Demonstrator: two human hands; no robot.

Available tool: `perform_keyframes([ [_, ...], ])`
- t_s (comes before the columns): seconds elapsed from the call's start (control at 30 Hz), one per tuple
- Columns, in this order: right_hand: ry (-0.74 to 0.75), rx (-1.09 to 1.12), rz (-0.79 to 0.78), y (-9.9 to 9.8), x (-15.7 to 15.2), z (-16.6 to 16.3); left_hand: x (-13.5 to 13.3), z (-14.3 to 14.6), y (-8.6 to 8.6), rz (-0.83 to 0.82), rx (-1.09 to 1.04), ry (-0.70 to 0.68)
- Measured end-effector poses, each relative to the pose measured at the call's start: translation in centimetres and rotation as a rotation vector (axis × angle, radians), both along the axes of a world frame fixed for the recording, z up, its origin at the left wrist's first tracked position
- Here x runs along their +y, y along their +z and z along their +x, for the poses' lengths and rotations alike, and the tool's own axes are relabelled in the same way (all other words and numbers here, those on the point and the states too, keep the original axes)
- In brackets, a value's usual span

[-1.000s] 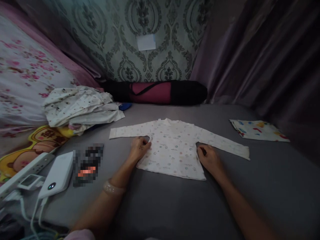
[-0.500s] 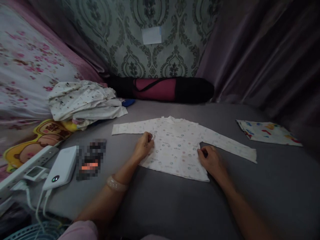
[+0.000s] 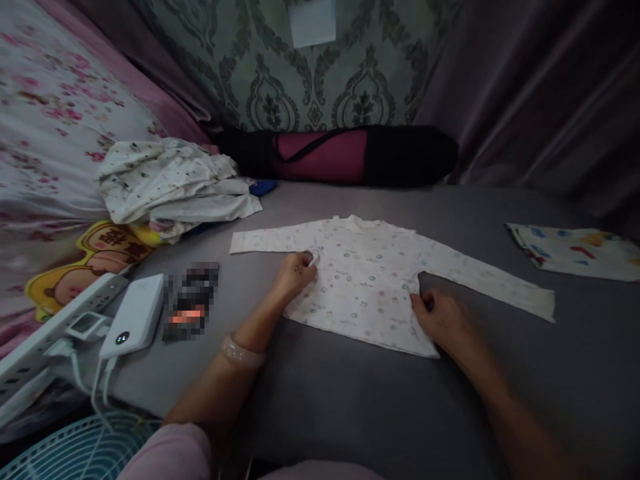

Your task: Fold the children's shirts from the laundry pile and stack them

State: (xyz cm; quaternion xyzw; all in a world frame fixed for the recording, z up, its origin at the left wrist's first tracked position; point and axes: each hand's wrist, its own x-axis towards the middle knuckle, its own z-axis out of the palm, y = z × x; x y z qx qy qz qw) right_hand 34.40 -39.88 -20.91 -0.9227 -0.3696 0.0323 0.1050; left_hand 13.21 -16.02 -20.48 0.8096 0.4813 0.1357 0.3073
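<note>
A small white long-sleeved shirt (image 3: 367, 287) with a faint print lies spread on the grey sheet (image 3: 350, 400), collar away from me and both sleeves stretched out sideways. My left hand (image 3: 296, 275) pinches its left side edge just under the sleeve. On the opposite side, my right hand (image 3: 443, 317) has its fingers closed on the side edge below the other sleeve. The fingertips of both hands are partly hidden by cloth and knuckles. A pale bangle (image 3: 243, 353) circles my left wrist.
Left of me are a white power bank (image 3: 134, 313), a power strip (image 3: 65, 333), a blurred-out dark item (image 3: 193, 300) and a blue fan guard (image 3: 85, 447). Crumpled clothes (image 3: 170, 183) lie behind. A black and pink bag (image 3: 320, 157) lines the wall; folded cloth (image 3: 575, 250) lies right.
The camera view has shifted down and a little left, so the shirt sits higher and further right in the picture. Both hands keep their hold on the shirt's sides.
</note>
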Motion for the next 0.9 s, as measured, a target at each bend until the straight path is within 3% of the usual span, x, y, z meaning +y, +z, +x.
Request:
perform_keyframes([
  [0.17,0.012,0.114,-0.146,0.2,-0.3,-0.1,-0.1,0.2,0.7,-0.031,0.061,-0.025],
  [0.37,0.070,0.127,-0.142,1.2,-0.8,-1.2,-0.1,0.3,0.7,-0.069,0.030,-0.005],
  [0.63,0.010,0.065,-0.207,4.7,-1.2,-4.7,-1.3,-0.2,-0.1,0.191,0.127,0.001],
  [0.77,0.026,0.038,-0.190,4.6,-3.0,-6.0,-3.2,-1.0,0.5,0.410,0.301,-0.090],
  [0.9,0.018,0.046,-0.118,4.0,-5.2,-6.7,-5.8,-2.8,1.7,0.438,0.487,-0.124],
])
